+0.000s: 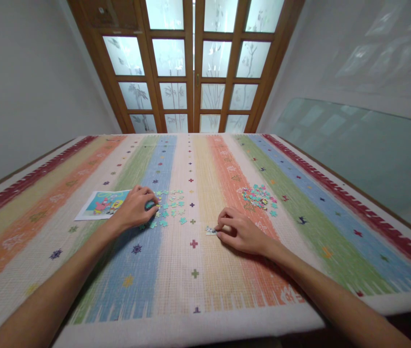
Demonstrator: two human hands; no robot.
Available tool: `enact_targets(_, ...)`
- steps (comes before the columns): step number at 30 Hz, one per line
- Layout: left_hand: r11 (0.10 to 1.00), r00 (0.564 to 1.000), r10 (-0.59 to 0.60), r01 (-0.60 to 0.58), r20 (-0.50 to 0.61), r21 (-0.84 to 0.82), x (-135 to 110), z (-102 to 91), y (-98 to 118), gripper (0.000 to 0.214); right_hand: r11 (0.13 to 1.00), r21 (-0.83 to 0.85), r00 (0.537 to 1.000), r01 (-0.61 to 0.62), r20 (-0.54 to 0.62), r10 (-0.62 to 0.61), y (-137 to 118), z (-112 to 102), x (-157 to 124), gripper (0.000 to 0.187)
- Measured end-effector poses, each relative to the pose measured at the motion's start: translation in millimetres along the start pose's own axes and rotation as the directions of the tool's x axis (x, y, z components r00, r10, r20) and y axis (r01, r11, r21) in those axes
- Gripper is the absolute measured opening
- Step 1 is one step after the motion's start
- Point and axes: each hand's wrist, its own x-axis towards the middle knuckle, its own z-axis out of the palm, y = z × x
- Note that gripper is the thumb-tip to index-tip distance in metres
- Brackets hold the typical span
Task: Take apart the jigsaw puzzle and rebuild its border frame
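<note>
My left hand (137, 209) is closed, its thumb and fingers curled round a teal puzzle piece (150, 205) at the left edge of a spread of loose teal puzzle pieces (173, 205). Under its wrist side lies a picture card (100, 204) with a pink and a yellow cartoon figure. My right hand (240, 233) rests on the cloth further right, thumb and fingertips pinched on the right end of a small strip of puzzle pieces (210, 231). The fingers partly cover that strip, so how many pieces form it is hidden.
A heap of mixed puzzle pieces (258, 195) lies beyond my right hand, with a stray teal piece (273, 213) near it. The striped tablecloth (176, 290) covers the table. Behind stand wooden doors with glass panes (172, 58); a pale glass panel (358, 145) leans at right.
</note>
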Motion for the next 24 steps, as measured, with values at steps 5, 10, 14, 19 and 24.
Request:
enact_targets(5,0.981,0.997,-0.070,0.077,0.045,-0.176,2,-12.4,12,0.020,1.000,0.005,1.000,0.007,-0.010,-0.007,-1,0,0,0.008)
enact_targets(10,0.917,0.995,0.000,0.038,0.096,-0.396,-4,-1.6,52,0.021,1.000,0.000,1.000,0.015,0.001,-0.015,-1,0,1,0.008)
enact_targets(14,0.854,0.982,0.163,-0.090,0.098,-0.513,-16,20.1,88,0.016,0.999,0.022,1.000,0.027,-0.007,-0.026,-3,2,0,0.008)
enact_targets(19,0.830,0.977,0.199,-0.128,0.073,-0.543,-26,37.4,108,0.012,0.998,0.041,0.998,0.058,0.000,-0.058,-8,5,0,0.009)
enact_targets(24,0.851,0.974,0.225,-0.184,0.025,-0.491,-26,43.3,109,0.010,0.997,0.037,0.997,0.075,-0.003,-0.074,-9,8,0,0.010)
